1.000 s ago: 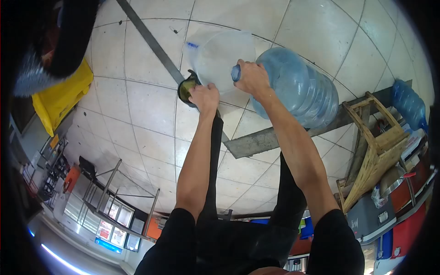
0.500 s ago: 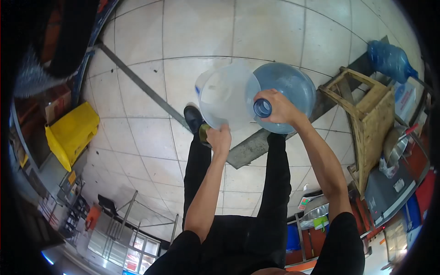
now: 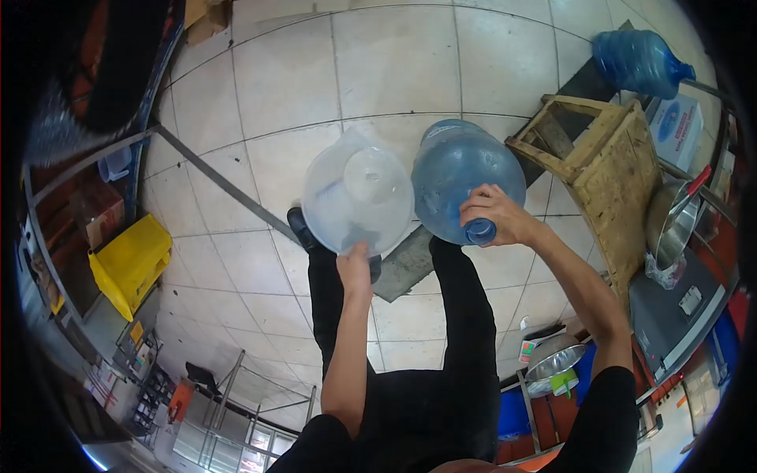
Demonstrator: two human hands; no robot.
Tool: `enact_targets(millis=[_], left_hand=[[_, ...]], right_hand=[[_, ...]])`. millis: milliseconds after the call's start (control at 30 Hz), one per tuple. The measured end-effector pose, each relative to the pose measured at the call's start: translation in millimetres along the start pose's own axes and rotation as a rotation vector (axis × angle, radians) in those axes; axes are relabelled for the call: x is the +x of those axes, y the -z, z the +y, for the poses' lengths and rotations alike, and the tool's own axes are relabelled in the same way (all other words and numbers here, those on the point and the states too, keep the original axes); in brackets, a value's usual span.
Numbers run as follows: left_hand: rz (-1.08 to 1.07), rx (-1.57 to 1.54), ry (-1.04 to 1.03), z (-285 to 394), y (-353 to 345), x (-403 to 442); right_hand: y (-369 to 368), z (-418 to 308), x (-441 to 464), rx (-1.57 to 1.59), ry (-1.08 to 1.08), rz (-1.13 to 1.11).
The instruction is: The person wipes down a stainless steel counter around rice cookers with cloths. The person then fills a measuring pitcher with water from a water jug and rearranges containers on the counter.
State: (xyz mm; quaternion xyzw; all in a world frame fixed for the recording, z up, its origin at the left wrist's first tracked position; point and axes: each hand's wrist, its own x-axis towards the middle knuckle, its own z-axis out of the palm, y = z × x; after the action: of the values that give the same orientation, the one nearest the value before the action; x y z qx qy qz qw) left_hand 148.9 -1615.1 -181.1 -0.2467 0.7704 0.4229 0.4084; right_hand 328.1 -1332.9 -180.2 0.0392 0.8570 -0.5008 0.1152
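Observation:
A clear plastic pitcher (image 3: 315, 206) with a wide round mouth is gripped at its near side by my left hand (image 3: 355, 270). Its open top faces up, and the inside shows a pale round base. Right beside it stands a large blue water jug (image 3: 465, 169). My right hand (image 3: 495, 214) is closed round the jug's neck, whose uncapped mouth points toward me. A dark object (image 3: 375, 268) shows partly behind my left hand; what it is cannot be made out.
A wooden stool (image 3: 615, 177) lies at the right, with another blue jug (image 3: 639, 63) beyond it. Metal bowls (image 3: 556, 359) and a grey case (image 3: 670, 315) are at the lower right. A yellow object (image 3: 132, 264) is at the left. My shoe (image 3: 300, 229) is near the pitcher.
The pitcher has swung toward me and now shows its mouth. The jug has gone from lying tilted away to having its neck toward me. My view has shifted, and both hands keep their holds.

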Motion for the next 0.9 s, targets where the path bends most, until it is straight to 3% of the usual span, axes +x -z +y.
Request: enact_targets(millis=[133,233,333,433,533,567,600,667,700,733,833,900], left_hand=[[0.042,-0.085,0.004,-3.2,-11.7,-31.4],[-0.048,-0.07,0.05,-24.6,12.4,-28.8],[-0.087,-0.065,0.107,34.7,-5.0,-97.5],[-0.067,-0.033,0.077,62.3,17.6,-147.9],[-0.197,0.12,0.0,78.7,54.8,-196.6],[-0.253,0.157,-0.024,83.6,55.9,-220.6],[-0.33,0.133,-0.063,84.6,61.6,-242.7],[-0.499,0.13,-0.084,82.1,68.4,-280.2],[-0.575,0.152,-0.07,82.1,74.7,-298.8],[-0.621,0.208,-0.067,78.5,81.0,-310.4],[-0.814,0.269,-0.021,72.3,84.8,-372.4],[-0.946,0.365,-0.009,58.4,92.0,-411.7]], right_hand=[[20.8,29.1,-35.7,0.025,0.046,0.014],[23.3,45.4,-51.2,0.016,0.09,0.055],[23.1,49.4,-55.2,-0.007,0.121,0.098],[23.5,13.1,-74.9,-0.308,-0.18,0.151],[-20.4,-66.3,-86.3,-0.55,-0.585,0.616],[-36.9,-101.6,-92.9,-0.489,-0.658,0.659],[-48.5,-144.0,-100.1,-0.17,-0.687,0.664],[-83.0,-242.5,-123.6,0.184,-0.421,0.89],[-102.9,-291.1,-125.3,0.144,-0.324,1.065],[-107.9,-347.3,-134.6,0.239,-0.404,1.072],[-107.3,-502.6,-155.7,0.304,-0.523,1.466],[-121.6,-552.4,-173.0,0.269,-0.641,1.661]])
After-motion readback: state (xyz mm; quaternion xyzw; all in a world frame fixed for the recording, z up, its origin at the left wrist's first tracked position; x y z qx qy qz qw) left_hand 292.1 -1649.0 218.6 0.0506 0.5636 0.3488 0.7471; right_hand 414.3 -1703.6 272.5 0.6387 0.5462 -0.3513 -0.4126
